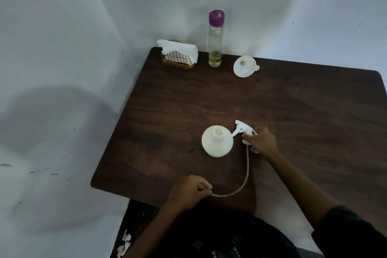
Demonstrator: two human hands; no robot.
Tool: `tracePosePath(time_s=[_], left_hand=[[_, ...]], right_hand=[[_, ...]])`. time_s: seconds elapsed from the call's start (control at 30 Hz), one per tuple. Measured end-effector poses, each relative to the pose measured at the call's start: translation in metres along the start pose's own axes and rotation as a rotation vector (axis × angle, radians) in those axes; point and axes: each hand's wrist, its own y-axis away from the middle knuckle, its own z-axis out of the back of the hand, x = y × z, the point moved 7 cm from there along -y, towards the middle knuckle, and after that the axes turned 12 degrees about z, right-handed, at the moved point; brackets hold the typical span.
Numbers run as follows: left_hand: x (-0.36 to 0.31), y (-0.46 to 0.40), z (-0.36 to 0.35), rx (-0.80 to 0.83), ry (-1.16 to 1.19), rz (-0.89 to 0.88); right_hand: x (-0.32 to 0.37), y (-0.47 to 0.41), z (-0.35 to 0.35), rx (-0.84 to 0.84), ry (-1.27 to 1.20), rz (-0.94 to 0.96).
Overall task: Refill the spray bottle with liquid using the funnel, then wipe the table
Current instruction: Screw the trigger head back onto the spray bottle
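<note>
A: Where is the spray bottle (217,141) standing now?

B: It is standing upright near the middle of the dark wooden desk (293,115), with the neck open; the spray head (244,129) is lying just beside it on the right, and its thin tube (246,174) is curving toward the near edge of the desk.

A: What are the hands doing?

B: The right hand (260,139) is gripping the spray head, fingers curled over its collar, so this part is mostly hiding under the hand; the left hand (188,191) is pinching the far end of the tube between thumb and curled fingers, and the tip of the tube is disappearing inside the grip.

A: And the other things?

B: The funnel (245,66) is lying tilted at the far side of the desk, its wide mouth facing the camera; the spout is hiding behind the bowl; left of it the tall clear bottle (215,37) with purple cap is standing, with a little yellowish liquid at the bottom; further left a wire holder (178,59) is carrying white tissues (178,48).

A: Anything hard to see?

B: The right edge of the desk is running out of the frame; some white scraps (125,244) are lying on the floor at the lower left, but they are too blurred to say what they are.
</note>
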Motion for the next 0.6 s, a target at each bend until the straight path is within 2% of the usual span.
tracePosePath(time_s=[0.2,0.3,0.37,0.47,0.6], left_hand=[[-0.026,0.012,0.007,-0.114,-0.329,-0.098],[-0.041,0.017,0.012,-0.168,-0.462,-0.167],[-0.054,0.023,0.022,-0.259,-0.525,-0.229],[-0.079,0.035,0.045,-0.436,-0.520,-0.344],[-0.109,0.047,0.083,-0.611,-0.343,-0.448]], right_hand=[[0.000,0.002,0.009,-0.022,-0.115,-0.008],[0.016,0.003,0.031,-0.108,-0.244,0.061],[0.037,0.007,0.056,-0.205,-0.374,0.138],[0.076,0.017,0.096,-0.317,-0.561,0.263],[0.128,0.036,0.147,-0.401,-0.720,0.430]])
